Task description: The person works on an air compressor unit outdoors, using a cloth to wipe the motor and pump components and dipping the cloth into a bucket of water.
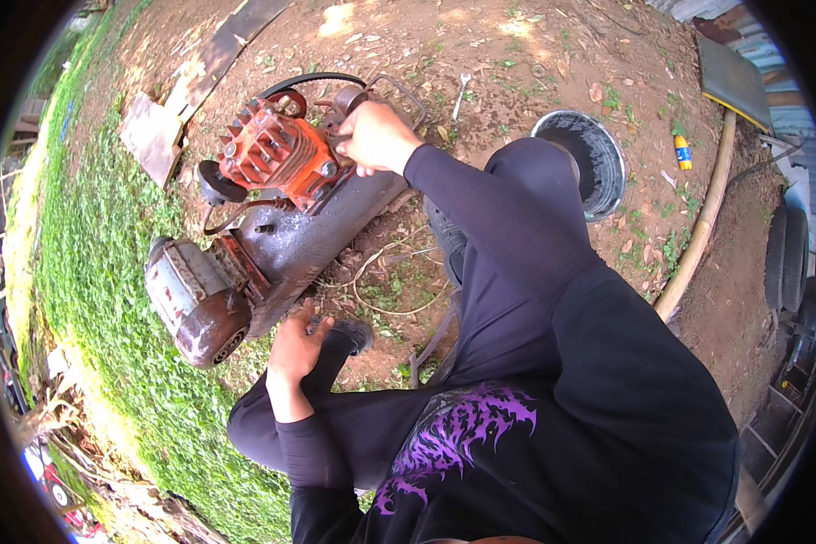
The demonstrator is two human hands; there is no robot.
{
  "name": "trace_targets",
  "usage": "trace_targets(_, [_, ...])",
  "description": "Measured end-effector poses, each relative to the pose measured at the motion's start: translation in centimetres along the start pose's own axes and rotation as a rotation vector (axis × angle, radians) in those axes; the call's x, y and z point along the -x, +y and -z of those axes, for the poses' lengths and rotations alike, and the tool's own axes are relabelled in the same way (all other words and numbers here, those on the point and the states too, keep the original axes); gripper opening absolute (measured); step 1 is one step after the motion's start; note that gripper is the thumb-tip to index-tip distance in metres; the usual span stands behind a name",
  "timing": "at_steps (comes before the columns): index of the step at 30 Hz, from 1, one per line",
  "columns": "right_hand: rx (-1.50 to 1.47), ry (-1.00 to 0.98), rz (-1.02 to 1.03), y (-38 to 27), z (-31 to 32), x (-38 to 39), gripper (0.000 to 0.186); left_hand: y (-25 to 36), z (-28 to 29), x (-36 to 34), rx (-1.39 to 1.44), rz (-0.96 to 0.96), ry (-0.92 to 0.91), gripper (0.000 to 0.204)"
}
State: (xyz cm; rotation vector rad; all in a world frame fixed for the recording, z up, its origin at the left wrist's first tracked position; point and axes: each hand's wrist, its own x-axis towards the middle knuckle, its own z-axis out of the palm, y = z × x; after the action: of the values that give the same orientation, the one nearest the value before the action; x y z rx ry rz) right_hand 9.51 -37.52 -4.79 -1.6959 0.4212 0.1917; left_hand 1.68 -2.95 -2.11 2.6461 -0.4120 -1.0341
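Orange compressor pump (276,156), one; right hand (376,138) at it, grip unclear; left hand (297,349) loosely spread near one motor (190,295).

Daylight fills the place, mostly soft shade over the dirt (508,59), with a few sunny patches bleached pale near the top. At left, a strip of the grass (91,245) glares almost white. The tank (328,228) has a dull sheen; the shirt (626,363) sinks toward black. Edges curve, soften and end in a dark round border.
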Motion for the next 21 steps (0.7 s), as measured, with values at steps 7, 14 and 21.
trace_targets(7, [0.149,0.261,0.269,-0.4,-2.0,-2.3,0.013,1.4,0.5,0.3,0.037,-0.078,0.056,0.065])
trace_targets(14, [0.305,0.406,0.497,0.5,-3.5,-6.8,0.026,0.2,-0.3,0.1,-0.037,0.006,0.011,0.067])
trace_targets(21, [0.15,0.488,0.521,2.8,-5.5,0.7,0.018,1.0,-0.3,0.1,-0.064,-0.048,0.029,0.068])
